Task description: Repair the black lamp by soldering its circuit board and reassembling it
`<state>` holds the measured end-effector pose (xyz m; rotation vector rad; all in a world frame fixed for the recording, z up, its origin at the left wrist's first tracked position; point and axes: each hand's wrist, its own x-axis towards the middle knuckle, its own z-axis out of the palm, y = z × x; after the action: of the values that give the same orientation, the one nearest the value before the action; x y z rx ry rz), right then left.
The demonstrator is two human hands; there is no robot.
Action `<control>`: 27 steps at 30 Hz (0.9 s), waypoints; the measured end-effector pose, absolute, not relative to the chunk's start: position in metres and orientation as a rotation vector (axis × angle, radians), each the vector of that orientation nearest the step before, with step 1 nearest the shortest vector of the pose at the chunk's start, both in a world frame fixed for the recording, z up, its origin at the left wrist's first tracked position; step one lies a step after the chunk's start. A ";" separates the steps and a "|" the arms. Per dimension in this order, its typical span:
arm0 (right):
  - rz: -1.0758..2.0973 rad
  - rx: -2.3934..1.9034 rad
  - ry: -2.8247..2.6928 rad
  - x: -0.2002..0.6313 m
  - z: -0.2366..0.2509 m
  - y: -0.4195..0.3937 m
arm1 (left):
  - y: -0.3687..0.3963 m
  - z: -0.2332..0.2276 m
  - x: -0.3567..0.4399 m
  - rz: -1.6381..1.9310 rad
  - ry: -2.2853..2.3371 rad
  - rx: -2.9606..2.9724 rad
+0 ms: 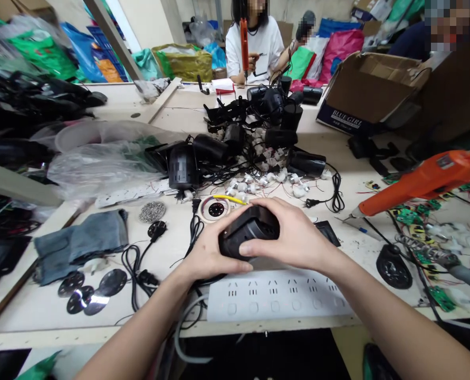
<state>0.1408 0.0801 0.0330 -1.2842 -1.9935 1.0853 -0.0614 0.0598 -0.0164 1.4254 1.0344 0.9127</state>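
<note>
Above power strip (274, 301), 2 hands (294, 237) cup dryer body (248, 229).

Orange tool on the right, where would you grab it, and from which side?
Take the orange tool around its thick orange body, coming from above on its right side. It lies tilted with the thin metal tip pointing down-left at the table, so the fat upper end is the safest place to hold. Keep fingers off the tip.
</note>
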 end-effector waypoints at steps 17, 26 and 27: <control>1.161 -1.654 -1.699 0.140 -0.004 0.112 | 0.064 -0.011 -0.035 0.871 1.229 1.166; 1.328 -1.358 -1.599 0.155 0.000 0.127 | 0.075 -0.011 -0.044 0.642 0.987 0.352; 1.134 -1.289 -1.681 0.155 0.001 0.124 | 0.075 -0.012 -0.045 0.628 0.950 0.301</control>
<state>0.1554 0.1244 0.0012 -1.2886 -1.6814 1.1336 -0.0447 0.0752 -0.0117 0.3013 0.9497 0.6282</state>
